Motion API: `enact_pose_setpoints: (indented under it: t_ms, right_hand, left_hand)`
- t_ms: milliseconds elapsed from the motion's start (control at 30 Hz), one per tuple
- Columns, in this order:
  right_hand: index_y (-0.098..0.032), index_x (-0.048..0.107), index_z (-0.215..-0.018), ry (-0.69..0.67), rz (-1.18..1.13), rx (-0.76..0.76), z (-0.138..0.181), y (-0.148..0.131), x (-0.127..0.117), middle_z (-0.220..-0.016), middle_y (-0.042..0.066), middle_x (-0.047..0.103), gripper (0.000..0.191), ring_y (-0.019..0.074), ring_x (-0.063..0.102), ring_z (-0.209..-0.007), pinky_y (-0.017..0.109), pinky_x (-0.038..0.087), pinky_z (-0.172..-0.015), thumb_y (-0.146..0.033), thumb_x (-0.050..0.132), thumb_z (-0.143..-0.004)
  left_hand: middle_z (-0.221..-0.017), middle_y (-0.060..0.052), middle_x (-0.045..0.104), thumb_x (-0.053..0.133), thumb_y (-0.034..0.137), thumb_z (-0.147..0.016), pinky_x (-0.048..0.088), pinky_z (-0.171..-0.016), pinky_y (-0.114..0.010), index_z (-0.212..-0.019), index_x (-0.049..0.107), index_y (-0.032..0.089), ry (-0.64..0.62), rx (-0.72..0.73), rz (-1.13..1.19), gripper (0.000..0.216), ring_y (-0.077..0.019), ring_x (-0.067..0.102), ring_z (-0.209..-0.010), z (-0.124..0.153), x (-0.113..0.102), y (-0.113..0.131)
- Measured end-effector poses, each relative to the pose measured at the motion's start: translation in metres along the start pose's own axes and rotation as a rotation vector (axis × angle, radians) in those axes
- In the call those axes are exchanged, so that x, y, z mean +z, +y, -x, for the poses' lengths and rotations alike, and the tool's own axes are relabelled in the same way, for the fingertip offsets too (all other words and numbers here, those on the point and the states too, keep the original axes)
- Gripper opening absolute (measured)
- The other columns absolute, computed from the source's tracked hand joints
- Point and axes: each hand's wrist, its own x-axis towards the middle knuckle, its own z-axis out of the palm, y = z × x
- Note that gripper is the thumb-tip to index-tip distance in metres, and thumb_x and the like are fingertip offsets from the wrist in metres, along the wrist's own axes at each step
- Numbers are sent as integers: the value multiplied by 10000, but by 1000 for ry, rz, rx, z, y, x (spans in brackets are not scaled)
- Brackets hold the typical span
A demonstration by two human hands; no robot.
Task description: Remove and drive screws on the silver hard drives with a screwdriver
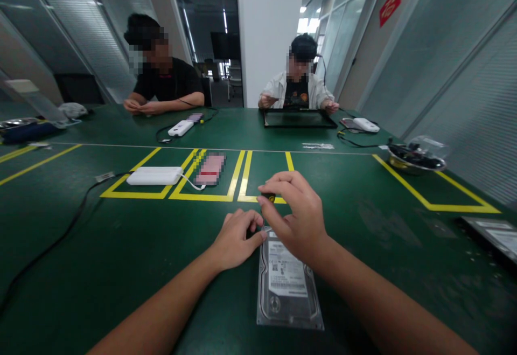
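A silver hard drive (288,290) with a white label lies flat on the green table in front of me. At its far left corner is my left hand (238,239), its fingers curled and its thumb against the drive's edge. Above the drive's far end, my right hand (297,212) pinches a small black object with a yellow mark (268,197) between thumb and fingers. Most of that object is hidden, so its kind cannot be made out. The right hand also covers part of the drive's far right side.
Beyond my hands are yellow tape outlines, a white power bank (154,175) and a cabled phone (210,169). A metal bowl (416,161) with dark parts stands right; another drive-like device (495,239) lies at the right edge. Two people sit opposite, one at a black-framed panel (300,118).
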Motion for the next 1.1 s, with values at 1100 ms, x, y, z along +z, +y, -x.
enact_pose_setpoints:
  t_ms: [1100]
  right_hand:
    - [-144,609,-1042,-18,67,-29,-1,3,0,-1043,62,644,154,195,579,-977,366,467,-873,-149,613,-888]
  left_hand:
    - [-744,23,557,591,417,-894,315,-689,-305,-845,556,200,5,-1,-12,226,-187,508,-739,0,1,-1]
